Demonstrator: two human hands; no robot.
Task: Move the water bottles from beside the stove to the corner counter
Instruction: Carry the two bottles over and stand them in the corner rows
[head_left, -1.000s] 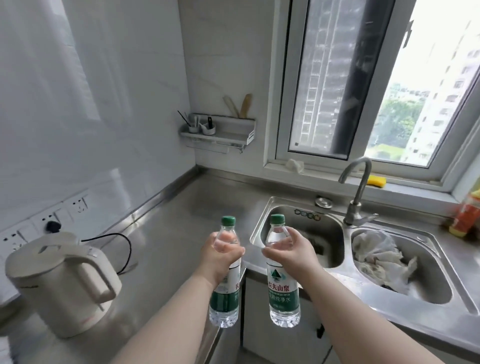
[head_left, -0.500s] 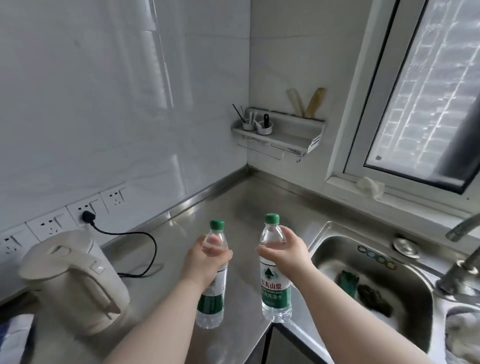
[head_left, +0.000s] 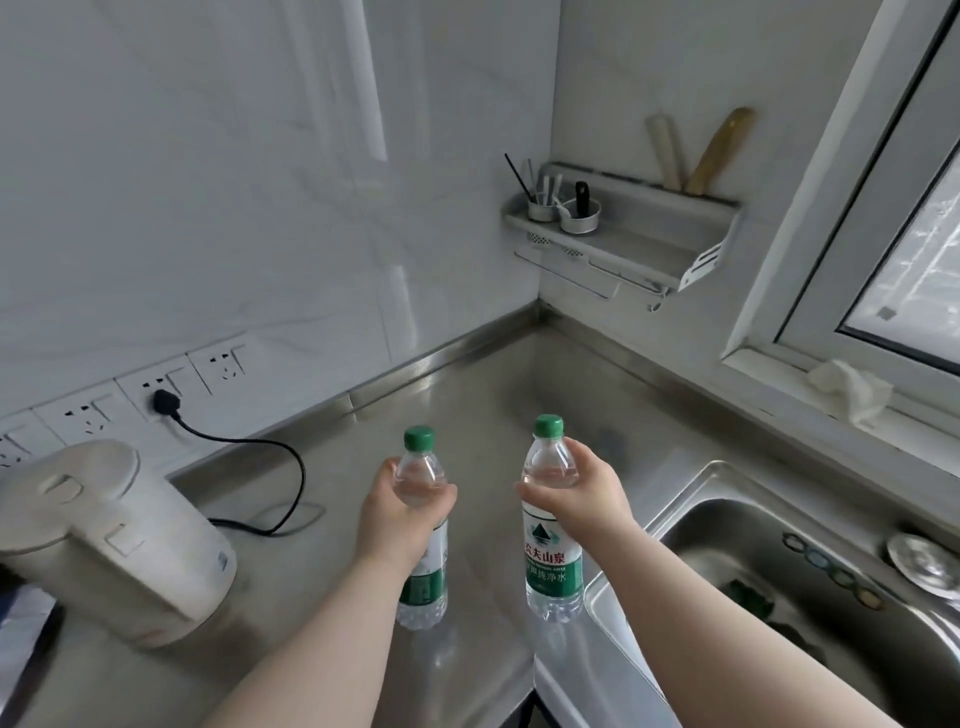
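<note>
1. Over the steel counter (head_left: 493, 395), head view: two green-capped water bottles stand upright side by side with a gap between them.
2. The left hand (head_left: 400, 512) wraps fingers and thumb round the shoulder of the left bottle (head_left: 420, 470), just under the cap.
3. The right hand (head_left: 582, 499) curls the same way round the right bottle (head_left: 551, 566), whose green-and-white label faces the camera.
4. The right bottle's base is near the counter's front edge, just beside the left rim of the sink (head_left: 727, 525). The left bottle is between it and the kettle (head_left: 114, 540). Whether either base touches the steel, I cannot tell.
5. The kettle is at the counter's left edge, and a black cord (head_left: 293, 467) runs from it up to a wall socket.
6. The counter's far corner lies beyond the bottles, well apart from them, below a wall rack (head_left: 623, 239) holding two small cups.
</note>
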